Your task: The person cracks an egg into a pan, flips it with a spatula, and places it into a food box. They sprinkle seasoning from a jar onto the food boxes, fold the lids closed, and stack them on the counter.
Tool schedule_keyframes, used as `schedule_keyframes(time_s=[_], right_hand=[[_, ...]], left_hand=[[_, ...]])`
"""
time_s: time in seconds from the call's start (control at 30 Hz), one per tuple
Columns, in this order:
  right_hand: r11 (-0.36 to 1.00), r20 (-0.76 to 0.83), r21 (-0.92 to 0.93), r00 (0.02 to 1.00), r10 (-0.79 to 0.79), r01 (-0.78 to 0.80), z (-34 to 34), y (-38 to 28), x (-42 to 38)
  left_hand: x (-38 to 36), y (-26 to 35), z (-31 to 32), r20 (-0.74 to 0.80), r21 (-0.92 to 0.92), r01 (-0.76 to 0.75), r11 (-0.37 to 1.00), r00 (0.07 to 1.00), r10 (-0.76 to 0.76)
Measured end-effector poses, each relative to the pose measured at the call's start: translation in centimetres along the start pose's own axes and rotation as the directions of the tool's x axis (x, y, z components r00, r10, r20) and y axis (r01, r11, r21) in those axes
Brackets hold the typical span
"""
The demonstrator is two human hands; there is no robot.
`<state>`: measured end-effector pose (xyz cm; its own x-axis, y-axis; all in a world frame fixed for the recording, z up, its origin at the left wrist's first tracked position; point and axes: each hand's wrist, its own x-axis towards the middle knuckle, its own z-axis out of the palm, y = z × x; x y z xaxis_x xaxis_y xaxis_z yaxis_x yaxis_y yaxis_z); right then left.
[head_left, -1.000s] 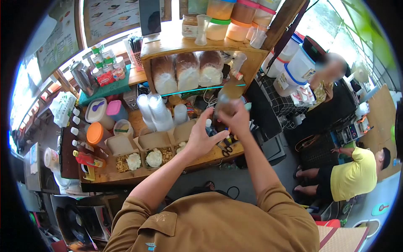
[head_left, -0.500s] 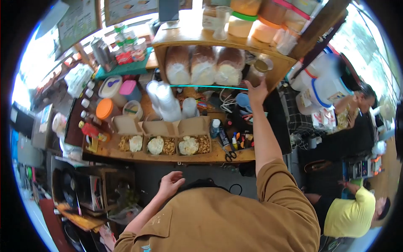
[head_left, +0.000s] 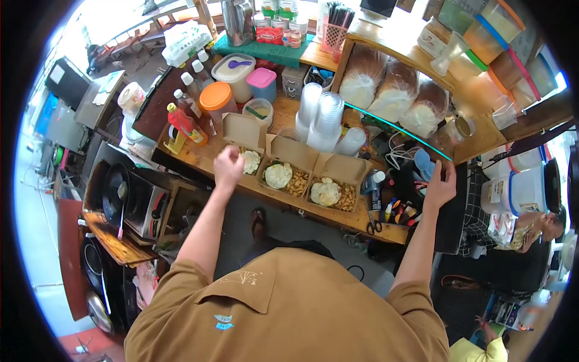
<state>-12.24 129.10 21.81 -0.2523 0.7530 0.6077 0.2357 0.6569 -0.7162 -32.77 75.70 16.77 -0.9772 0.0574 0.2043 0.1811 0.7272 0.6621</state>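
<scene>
My left hand (head_left: 227,172) is raised with curled fingers beside the leftmost carton's fried egg (head_left: 251,161), partly covering that food; whether anything is in the fingers is hidden. Three cardboard boxes with raised lids stand in a row, including the middle box (head_left: 292,148) and right box (head_left: 341,168). Each shows a fried egg beside brown chopped food. My right hand (head_left: 441,186) has thumb and fingers apart, with nothing visible between them, close to the blue cup (head_left: 424,163). Above it, a jar (head_left: 461,129) sits on the shelf below the wrapped loaves' level.
Stacked plastic cups (head_left: 327,120) stand behind the boxes. Scissors (head_left: 374,226) lie by the table's front edge. Left are a red sauce bottle (head_left: 186,123) and an orange-lidded tub (head_left: 217,99). Wrapped loaves (head_left: 395,90) fill the shelf. Two people are at the right.
My right hand has let go of the jar and drawn back from the shelf. My left hand has risen from near my body to the leftmost box. The view has turned left.
</scene>
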Motion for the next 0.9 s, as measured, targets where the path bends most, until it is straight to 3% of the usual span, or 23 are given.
schedule_keyframes(time_s=[0.03, 0.1, 0.13, 0.2, 0.23, 0.3, 0.37, 0.4, 0.43, 0.53, 0.57, 0.63, 0.77, 0.83, 0.9], right_hand=[[0.997, 0.12, 0.037, 0.991, 0.062, -0.066, -1.1, -2.1, -2.0], [0.998, 0.213, -0.007, 0.975, 0.07, -0.07, -1.8, -4.3, -6.4], [0.997, 0.311, 0.035, 0.949, 0.053, -0.068, -1.9, -5.7, -8.8], [0.991, 0.511, 0.091, 0.859, 0.038, -0.098, -1.2, -8.8, -14.0], [0.986, 0.61, 0.103, 0.792, 0.039, -0.128, -0.5, -10.7, -16.6], [0.942, 0.797, -0.122, 0.535, 0.28, -0.312, 1.1, -16.3, -21.2], [0.935, 0.931, -0.146, 0.276, 0.241, -0.324, 4.5, -19.1, -26.0], [0.942, 0.954, -0.09, 0.242, 0.174, -0.323, 6.3, -20.0, -28.8], [0.911, 0.979, -0.088, 0.132, 0.153, -0.402, 8.7, -20.5, -31.6], [0.721, 0.987, -0.161, -0.088, 0.138, -0.674, 16.4, -22.3, -39.9], [0.58, 0.959, -0.276, -0.178, 0.221, -0.766, 18.8, -23.4, -42.0], [0.425, 0.903, -0.396, -0.261, 0.341, -0.814, 22.3, -25.6, -43.7], [0.381, 0.879, -0.389, -0.213, 0.427, -0.839, 25.5, -27.4, -44.5], [0.406, 0.858, -0.458, -0.275, 0.433, -0.791, 25.8, -27.1, -44.3], [0.432, 0.844, -0.468, -0.245, 0.476, -0.771, 25.9, -27.0, -44.4]], left_hand=[[2.8, 0.1, -0.1, -0.082, 0.14, -0.1, 0.985, 0.99, 0.112], [7.8, 0.2, -0.3, -0.156, 0.34, -0.254, 0.905, 0.934, 0.321], [10.0, -0.3, -0.1, -0.139, 0.332, -0.264, 0.906, 0.936, 0.324], [13.7, -1.4, 0.4, 0.075, 0.481, -0.351, 0.803, 0.929, 0.361], [15.3, -1.7, 0.5, 0.087, 0.471, -0.361, 0.805, 0.927, 0.365], [17.7, -2.4, 0.2, 0.497, 0.562, -0.516, 0.647, 0.836, 0.235], [18.8, -2.9, -0.4, 0.563, 0.548, -0.58, 0.603, 0.789, 0.247], [19.2, -3.4, -0.6, 0.586, 0.532, -0.624, 0.572, 0.759, 0.283], [19.6, -4.0, -0.8, 0.608, 0.517, -0.666, 0.538, 0.728, 0.317], [19.9, -5.3, -2.0, 0.644, 0.49, -0.691, 0.532, 0.698, 0.314], [19.8, -5.3, -2.8, 0.65, 0.488, -0.697, 0.525, 0.692, 0.314], [19.1, -4.9, -4.7, 0.7, 0.499, -0.701, 0.509, 0.673, 0.239], [16.9, -6.1, -7.5, 0.706, 0.483, -0.634, 0.604, 0.69, 0.16], [15.5, -7.1, -8.5, 0.7, 0.477, -0.541, 0.693, 0.711, 0.072], [13.8, -8.1, -9.4, 0.694, 0.424, -0.399, 0.813, 0.72, -0.008]])
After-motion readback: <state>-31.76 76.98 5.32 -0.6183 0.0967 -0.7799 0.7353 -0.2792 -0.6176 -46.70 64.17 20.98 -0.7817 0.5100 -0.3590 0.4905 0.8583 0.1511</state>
